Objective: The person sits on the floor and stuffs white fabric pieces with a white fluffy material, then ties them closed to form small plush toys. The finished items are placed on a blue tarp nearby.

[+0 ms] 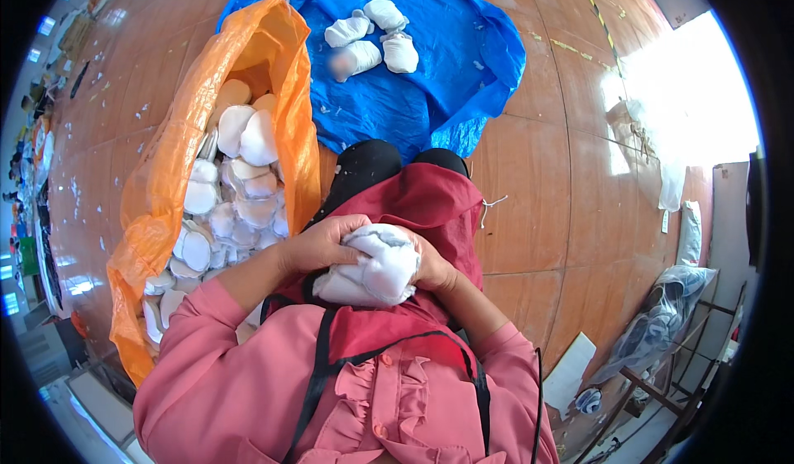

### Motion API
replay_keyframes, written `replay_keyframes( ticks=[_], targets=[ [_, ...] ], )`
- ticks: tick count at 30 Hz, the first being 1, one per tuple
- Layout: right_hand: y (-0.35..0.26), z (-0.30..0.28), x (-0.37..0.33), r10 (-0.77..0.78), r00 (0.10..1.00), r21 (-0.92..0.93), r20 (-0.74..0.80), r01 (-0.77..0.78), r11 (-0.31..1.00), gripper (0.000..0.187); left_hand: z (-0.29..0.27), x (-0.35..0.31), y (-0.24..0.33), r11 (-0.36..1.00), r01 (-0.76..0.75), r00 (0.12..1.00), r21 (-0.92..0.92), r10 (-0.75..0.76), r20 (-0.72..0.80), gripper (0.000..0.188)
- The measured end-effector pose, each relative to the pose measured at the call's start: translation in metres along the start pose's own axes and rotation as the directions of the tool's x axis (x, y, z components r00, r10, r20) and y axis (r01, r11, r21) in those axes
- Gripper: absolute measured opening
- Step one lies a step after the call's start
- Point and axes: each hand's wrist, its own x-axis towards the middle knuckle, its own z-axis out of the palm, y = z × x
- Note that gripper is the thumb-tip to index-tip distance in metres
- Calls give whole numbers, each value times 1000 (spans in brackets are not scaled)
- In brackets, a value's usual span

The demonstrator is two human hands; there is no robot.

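both hands are clamped on a bundle of white pads (pixel 370 267) that rests in the person's lap, on a dark red apron (pixel 430 203). the left hand (pixel 322 242) grips the bundle from its left side with the fingers curled over the top edge, and the right hand (pixel 432 267) presses against its right side, mostly hidden behind the bundle. the two hands sit close together with only the bundle between them.

just to the left of the lap lies a big orange sack (pixel 178 145), open on its side and full of loose white pads (pixel 240 187) that spill toward the person's left arm. ahead of the knees a blue sheet (pixel 447 59) is spread on the wooden floor (pixel 546 174), and four tied white bundles (pixel 370 38) lie on it in a small group, well apart from the hands. the person's knees in black trousers (pixel 368 165) touch the near edge of the sheet and stand between the lap and those bundles.

to the right, strong sunlight falls on the floor. further right and lower there is a clear plastic bag (pixel 662 319) on a metal frame, and a white sheet (pixel 571 369) lies on the floor near the right elbow.
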Motion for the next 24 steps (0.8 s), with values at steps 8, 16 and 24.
replay_keyframes(
  ticks=[8, 16, 24],
  targets=[
    [15, -6, -21, 25, 995, 347, 96, -57, 936, 93, 23, -5, -3, 959, -1, 997, -282, -20, -72, 37],
    [-8, 12, -24, 110, 993, 118, 54, -115, 986, 75, 26, -11, -15, 969, 69, 991, -235, -94, -94, 38],
    [3, 2, -7, 247, 967, 172, -59, -234, 957, 54, 25, -9, -14, 960, 160, 973, -230, -193, -126, 50]
  ],
)
